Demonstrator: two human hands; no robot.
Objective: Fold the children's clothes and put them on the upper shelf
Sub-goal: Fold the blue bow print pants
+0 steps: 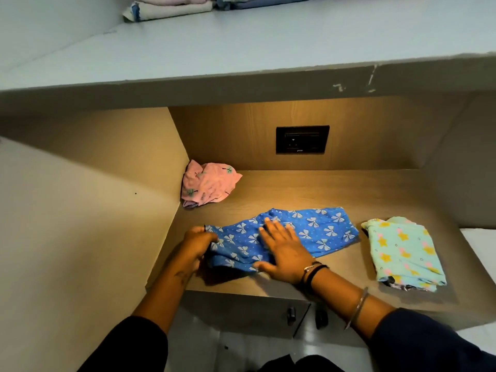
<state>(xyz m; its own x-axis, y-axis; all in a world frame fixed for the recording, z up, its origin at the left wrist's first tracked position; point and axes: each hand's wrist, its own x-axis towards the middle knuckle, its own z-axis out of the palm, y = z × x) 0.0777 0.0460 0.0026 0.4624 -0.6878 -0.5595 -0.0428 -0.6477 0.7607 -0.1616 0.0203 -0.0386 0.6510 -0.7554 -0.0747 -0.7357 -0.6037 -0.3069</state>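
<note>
A blue garment with white bows [319, 230] lies stretched across the wooden lower shelf [308, 189]. My left hand [197, 242] grips its left end with curled fingers. My right hand [281, 247] presses flat on the middle of the cloth, fingers straight. A crumpled pink garment [208, 186] sits in the back left corner. A folded light green garment with yellow stars [402, 251] lies at the right. The grey upper shelf [241, 49] above holds folded clothes [171, 8] at its far edge.
A black socket panel [302, 139] is set in the back wall. Wooden side walls close in the lower shelf on the left and right. Cabinet doors with dark handles [291, 315] sit below the shelf's front edge.
</note>
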